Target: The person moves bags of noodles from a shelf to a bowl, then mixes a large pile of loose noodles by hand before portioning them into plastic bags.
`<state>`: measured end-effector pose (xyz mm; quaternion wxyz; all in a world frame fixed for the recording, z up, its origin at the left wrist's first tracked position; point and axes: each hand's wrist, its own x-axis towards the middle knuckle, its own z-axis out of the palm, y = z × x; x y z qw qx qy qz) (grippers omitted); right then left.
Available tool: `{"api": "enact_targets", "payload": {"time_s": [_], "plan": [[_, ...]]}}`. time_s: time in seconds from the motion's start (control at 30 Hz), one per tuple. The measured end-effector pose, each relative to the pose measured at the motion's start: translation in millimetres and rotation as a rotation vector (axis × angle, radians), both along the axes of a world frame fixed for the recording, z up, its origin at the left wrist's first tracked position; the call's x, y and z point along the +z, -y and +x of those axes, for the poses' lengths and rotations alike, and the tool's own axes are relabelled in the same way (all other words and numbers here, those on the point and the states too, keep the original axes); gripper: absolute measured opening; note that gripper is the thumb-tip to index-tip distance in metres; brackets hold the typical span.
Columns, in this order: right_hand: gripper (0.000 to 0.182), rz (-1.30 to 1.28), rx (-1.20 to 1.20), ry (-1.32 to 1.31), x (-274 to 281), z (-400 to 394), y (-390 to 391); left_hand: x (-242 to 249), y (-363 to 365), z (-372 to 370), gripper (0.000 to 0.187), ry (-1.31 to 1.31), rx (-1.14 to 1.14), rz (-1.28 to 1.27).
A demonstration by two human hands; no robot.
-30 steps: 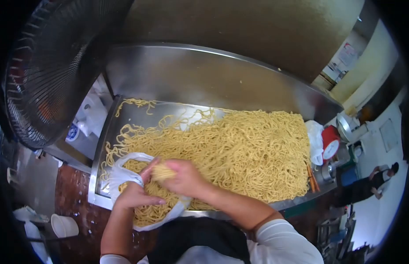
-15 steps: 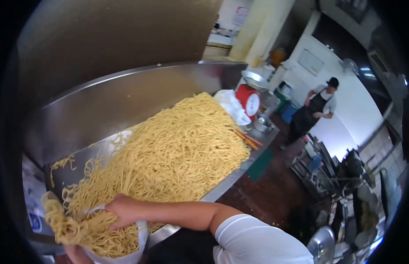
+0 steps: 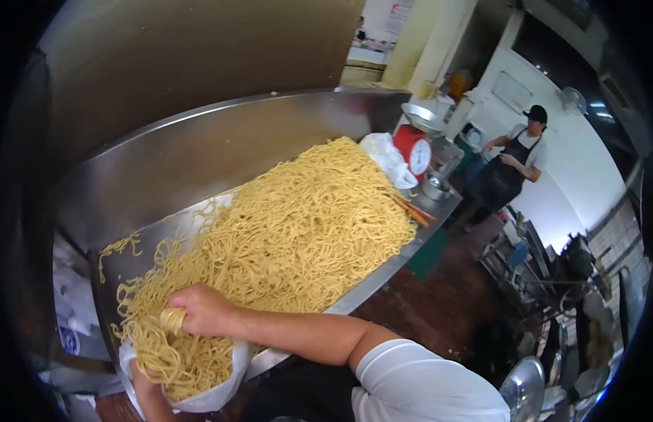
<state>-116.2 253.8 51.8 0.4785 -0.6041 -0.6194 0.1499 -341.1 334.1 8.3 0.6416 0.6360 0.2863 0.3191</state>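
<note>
A broad heap of yellow noodles (image 3: 305, 225) lies on a metal worktop (image 3: 358, 295) with a raised back. At its near left end, a white plastic bag (image 3: 238, 369) stands open with noodles inside. My right hand (image 3: 203, 309) is closed around a clump of noodles above the bag's mouth. My left hand (image 3: 145, 373) is at the bag's left side, with noodles draped over it; its fingers are hidden beneath them.
At the heap's far end are a red dial scale (image 3: 413, 151) with a metal pan, a white plastic bag (image 3: 388, 158), a small metal pot (image 3: 435, 186) and brown chopsticks (image 3: 414, 209). A person in a black apron (image 3: 509, 165) stands beyond. Cooking equipment (image 3: 530, 264) is at right.
My right hand has risen slightly and closed on noodles. The noodles held up at the left have come down into the bag. The view has shifted a little.
</note>
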Motion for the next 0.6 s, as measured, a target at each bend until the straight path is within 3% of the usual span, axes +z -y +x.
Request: {"api": "enact_targets", "payload": {"time_s": [0.13, 0.23, 0.27, 0.37, 0.43, 0.5, 0.57, 0.6], "plan": [[0.024, 0.131, 0.218, -0.216, 23.7, -57.9, -19.0, 4.8, -0.1, 39.7, 0.034, 0.206, 0.098, -0.234], [0.018, 0.235, 0.203, -0.318, 22.6, -73.7, -40.2, 4.9, -0.6, 49.2, 0.033, 0.269, 0.095, -0.345], [0.012, 0.157, 0.228, -0.396, 22.9, -69.5, -46.8, 1.2, 4.1, 47.1, 0.033, 0.271, 0.095, -0.371], [0.015, 0.197, 0.128, -0.263, 6.4, -45.4, -55.1, -8.1, 16.3, 31.9, 0.032, 0.261, 0.12, -0.42], [0.031, -0.055, 0.187, -0.299, -25.6, -28.5, -50.0, -11.0, 10.0, 22.0, 0.032, 0.248, 0.172, -0.419], [0.045, -0.471, 0.271, -0.064, -48.9, 2.3, -28.9, -16.4, -6.5, -14.9, 0.037, -0.137, -0.019, 0.144], [0.063, -0.613, 0.285, 0.327, -51.7, 27.0, -17.8, -35.5, -23.5, -47.9, 0.049, -0.623, -0.211, 0.703], [0.069, -0.627, 0.28, 0.301, -30.5, 34.4, -9.0, -8.2, -17.9, -45.2, 0.052, -0.916, -0.277, 0.551]]}}
